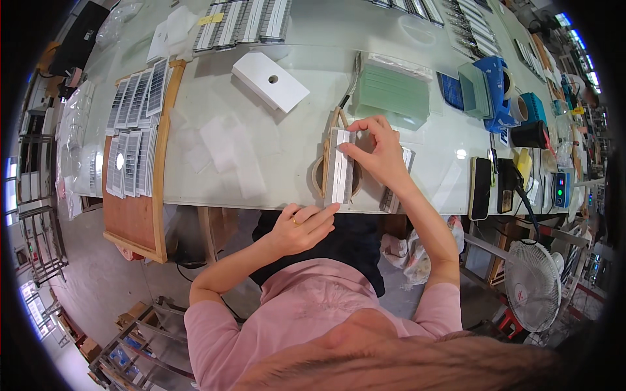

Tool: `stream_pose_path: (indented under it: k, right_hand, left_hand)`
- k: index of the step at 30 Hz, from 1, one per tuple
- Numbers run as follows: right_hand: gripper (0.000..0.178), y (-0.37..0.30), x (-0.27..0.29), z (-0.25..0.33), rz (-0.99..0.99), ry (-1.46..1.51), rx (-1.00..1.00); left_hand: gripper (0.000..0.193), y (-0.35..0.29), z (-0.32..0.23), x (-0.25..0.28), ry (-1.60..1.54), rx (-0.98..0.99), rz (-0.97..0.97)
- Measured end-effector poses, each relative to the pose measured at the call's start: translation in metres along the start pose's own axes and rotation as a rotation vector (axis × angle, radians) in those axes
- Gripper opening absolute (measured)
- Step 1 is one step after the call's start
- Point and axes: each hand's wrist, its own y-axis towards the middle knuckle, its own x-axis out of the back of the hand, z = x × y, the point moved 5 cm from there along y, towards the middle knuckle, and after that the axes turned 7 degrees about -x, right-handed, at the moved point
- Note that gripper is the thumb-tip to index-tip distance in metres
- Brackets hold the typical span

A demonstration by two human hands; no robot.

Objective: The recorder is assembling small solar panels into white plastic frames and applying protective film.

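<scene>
A long narrow strip (338, 171), grey with a white band along its middle, lies lengthwise toward me at the table's front edge. It rests over a round tan ring (318, 177), which shows on both sides. My right hand (383, 153) has thumb and forefinger curled on the strip's far end; anything thin between the tips is too small to make out. My left hand (303, 228) is at the near end, fingers stretched out, the forefinger's tip by the strip's lower corner. Beside my right wrist lies another similar strip (396, 186), partly covered by the arm.
Behind the strip stands a stack of greenish glass plates (392, 94). A white block with a hole (270, 81) lies to its left. Farther left, a wooden tray (161, 169) holds several striped panels (132, 153). A phone (480, 189) and blue tape dispenser (497, 94) are right.
</scene>
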Motion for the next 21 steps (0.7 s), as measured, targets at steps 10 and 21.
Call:
stream_pose_path:
  k: [10, 21]
  right_hand:
    - [0.034, -0.001, 0.001, 0.003, -0.016, -0.113, -0.006]
    - [0.034, -0.004, 0.003, 0.012, -0.063, -0.246, 0.104]
  left_hand:
    - [0.025, -0.006, 0.001, -0.003, -0.016, -0.002, 0.013]
    - [0.023, -0.008, 0.002, -0.003, -0.020, -0.007, 0.009]
